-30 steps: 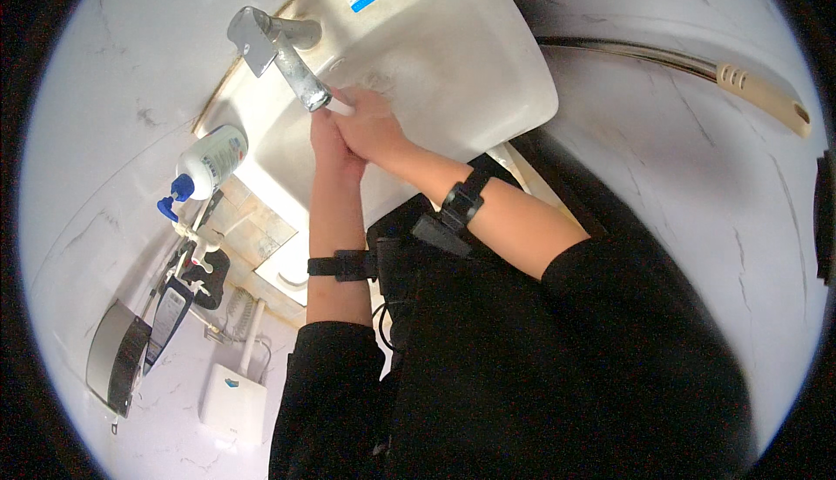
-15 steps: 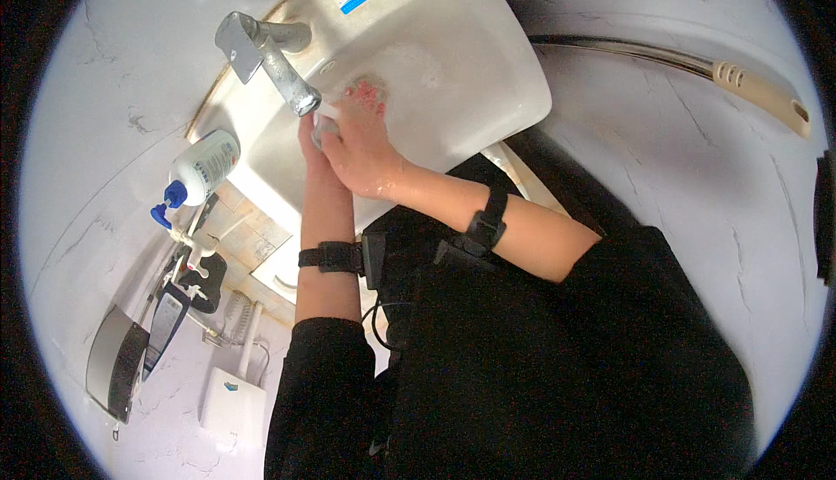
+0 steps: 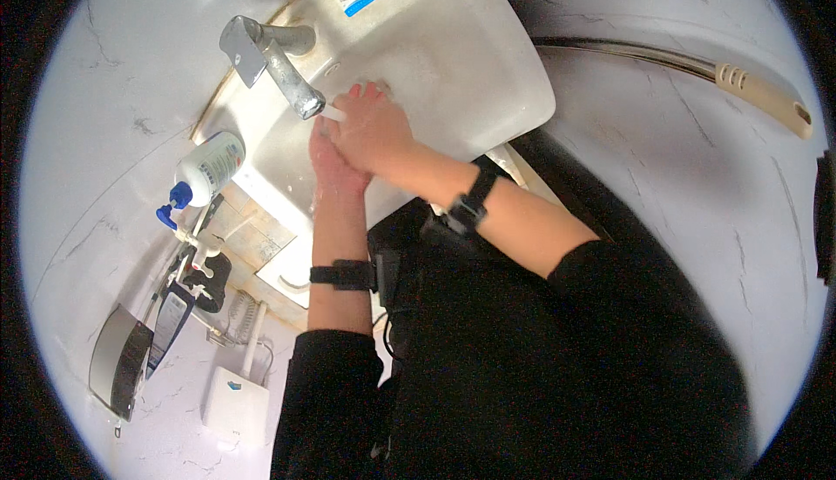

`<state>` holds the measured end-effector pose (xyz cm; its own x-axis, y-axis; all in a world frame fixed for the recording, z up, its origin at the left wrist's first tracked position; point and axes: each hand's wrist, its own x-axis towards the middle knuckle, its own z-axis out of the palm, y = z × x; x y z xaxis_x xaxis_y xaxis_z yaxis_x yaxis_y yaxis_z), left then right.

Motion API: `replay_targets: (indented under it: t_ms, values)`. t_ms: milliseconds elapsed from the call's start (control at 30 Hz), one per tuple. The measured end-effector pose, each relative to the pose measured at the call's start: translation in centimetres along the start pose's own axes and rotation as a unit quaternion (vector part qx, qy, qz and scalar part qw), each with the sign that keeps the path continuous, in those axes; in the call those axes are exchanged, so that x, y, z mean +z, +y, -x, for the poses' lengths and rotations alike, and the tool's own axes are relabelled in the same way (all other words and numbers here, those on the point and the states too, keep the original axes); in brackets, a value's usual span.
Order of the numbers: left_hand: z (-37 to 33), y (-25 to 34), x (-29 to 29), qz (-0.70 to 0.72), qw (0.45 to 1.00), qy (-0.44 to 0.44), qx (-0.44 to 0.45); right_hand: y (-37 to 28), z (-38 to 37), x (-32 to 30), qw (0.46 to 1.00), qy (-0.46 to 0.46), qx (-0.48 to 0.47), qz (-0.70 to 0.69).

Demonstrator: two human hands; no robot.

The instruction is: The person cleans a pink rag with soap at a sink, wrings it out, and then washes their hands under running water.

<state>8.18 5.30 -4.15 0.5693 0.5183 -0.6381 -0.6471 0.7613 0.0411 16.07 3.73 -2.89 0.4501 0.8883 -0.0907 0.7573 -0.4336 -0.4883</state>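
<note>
Over the white sink basin (image 3: 514, 71), both hands are pressed together under the metal faucet (image 3: 292, 84). A short stream of water (image 3: 333, 113) runs from its spout onto them. My right hand (image 3: 379, 136), a little blurred, lies across my left hand (image 3: 338, 167) with its fingers pressed around it. The left hand is wet and mostly covered. Reddish fingertips, which look like the left hand's, stick out stretched beyond the right hand. No other object shows in either hand.
A white pump bottle (image 3: 209, 167) with a blue top stands at the sink's left edge. A metal pole with a beige handle (image 3: 762, 99) leans at the right. Lower left are a wall-mounted grey box (image 3: 120, 362) and a white box (image 3: 235, 409). Black bands circle both forearms.
The right hand has shifted slightly right over the left hand, its wrist lower. The left forearm has moved a little right, and its hand shows more.
</note>
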Motion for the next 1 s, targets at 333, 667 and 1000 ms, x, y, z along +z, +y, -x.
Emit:
replay_targets:
  t_ms: [333,667,1000]
  values:
    - [-0.8,1.1,1.3,-0.034,0.997,0.050,-0.045,1.1,-0.7,-1.4,0.965,-0.115,0.031,-0.235]
    - [-3.1,2.2,-0.8,-0.095,0.987,0.112,-0.064,8.4,2.2,-0.2,0.889,0.000,0.219,-0.402]
    - [-1.3,-1.6,3.1,-0.447,0.856,0.233,0.116,3.0,-0.5,-0.3,0.629,-0.162,0.407,-0.642]
